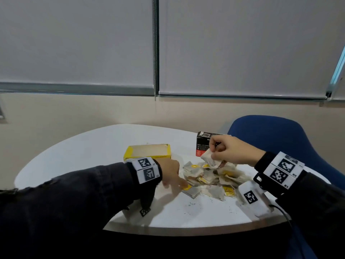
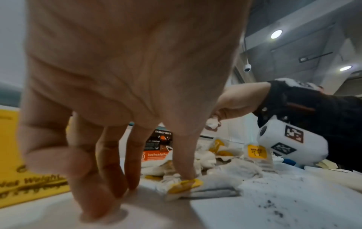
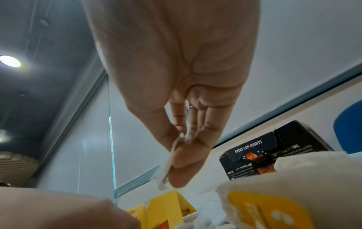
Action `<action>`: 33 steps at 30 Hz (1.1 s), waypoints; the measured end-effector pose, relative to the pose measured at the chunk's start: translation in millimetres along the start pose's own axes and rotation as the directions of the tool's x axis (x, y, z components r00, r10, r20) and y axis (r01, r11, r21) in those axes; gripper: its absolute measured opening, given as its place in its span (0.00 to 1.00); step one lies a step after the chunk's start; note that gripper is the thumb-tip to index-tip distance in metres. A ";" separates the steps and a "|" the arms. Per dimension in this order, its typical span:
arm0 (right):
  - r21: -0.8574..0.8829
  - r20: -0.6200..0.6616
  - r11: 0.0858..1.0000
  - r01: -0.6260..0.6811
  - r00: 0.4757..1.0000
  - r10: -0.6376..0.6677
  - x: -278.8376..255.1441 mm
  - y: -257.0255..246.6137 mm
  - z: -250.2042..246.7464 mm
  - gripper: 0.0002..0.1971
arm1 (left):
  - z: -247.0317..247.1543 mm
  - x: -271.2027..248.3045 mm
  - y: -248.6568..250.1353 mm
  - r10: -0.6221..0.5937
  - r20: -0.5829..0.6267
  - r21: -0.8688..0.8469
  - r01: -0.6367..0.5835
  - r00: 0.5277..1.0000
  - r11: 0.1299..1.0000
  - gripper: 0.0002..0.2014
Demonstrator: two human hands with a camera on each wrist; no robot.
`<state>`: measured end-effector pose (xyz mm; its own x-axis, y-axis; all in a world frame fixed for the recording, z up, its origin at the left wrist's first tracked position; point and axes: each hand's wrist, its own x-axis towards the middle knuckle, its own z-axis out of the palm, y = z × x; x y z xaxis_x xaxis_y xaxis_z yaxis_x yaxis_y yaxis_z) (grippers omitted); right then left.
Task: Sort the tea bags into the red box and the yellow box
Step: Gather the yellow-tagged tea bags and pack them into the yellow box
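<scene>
A pile of tea bags (image 1: 211, 176) with yellow tags lies in the middle of the white table (image 1: 93, 152). My left hand (image 1: 170, 174) reaches down at the pile's left edge, one straight fingertip (image 2: 186, 173) pressing a yellow-tagged tea bag (image 2: 188, 186) on the table. My right hand (image 1: 225, 149) is raised over the pile and pinches a white tea bag (image 1: 210, 158) between thumb and fingers (image 3: 180, 167). The open yellow box (image 1: 147, 152) stands behind my left hand. The dark box with red base (image 1: 202, 144) stands behind my right hand.
A blue chair (image 1: 276, 139) stands past the table's right side. Dark tea crumbs (image 1: 190, 204) are scattered on the table in front of the pile. A wall with lowered blinds (image 1: 74, 43) rises behind the table.
</scene>
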<state>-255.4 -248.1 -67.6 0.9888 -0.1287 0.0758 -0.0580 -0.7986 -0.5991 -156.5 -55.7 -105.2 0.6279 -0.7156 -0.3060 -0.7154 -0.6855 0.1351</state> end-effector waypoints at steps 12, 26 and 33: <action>0.154 -0.048 0.987 -0.052 0.997 0.060 8.8 13.7 -0.7 0.09 | -4.9 2.7 -1.0 0.092 0.137 -0.380 -0.034 0.986 0.924 0.10; 0.577 -0.300 0.811 0.092 0.948 0.106 89.6 -12.3 -2.0 0.06 | -62.3 32.7 -22.7 -0.080 -0.646 -0.716 -0.565 0.760 0.411 0.06; 0.496 -0.291 0.860 0.118 0.956 0.037 94.1 -5.5 12.9 0.06 | -39.7 53.8 -19.1 -0.168 -0.733 -0.678 -0.686 0.659 0.266 0.09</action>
<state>-160.3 -248.3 -67.5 0.9029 -0.3238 0.2826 0.1353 -0.4101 -0.9020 -96.9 -86.4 -86.9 0.7587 -0.4550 0.4662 -0.4129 0.2177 0.8844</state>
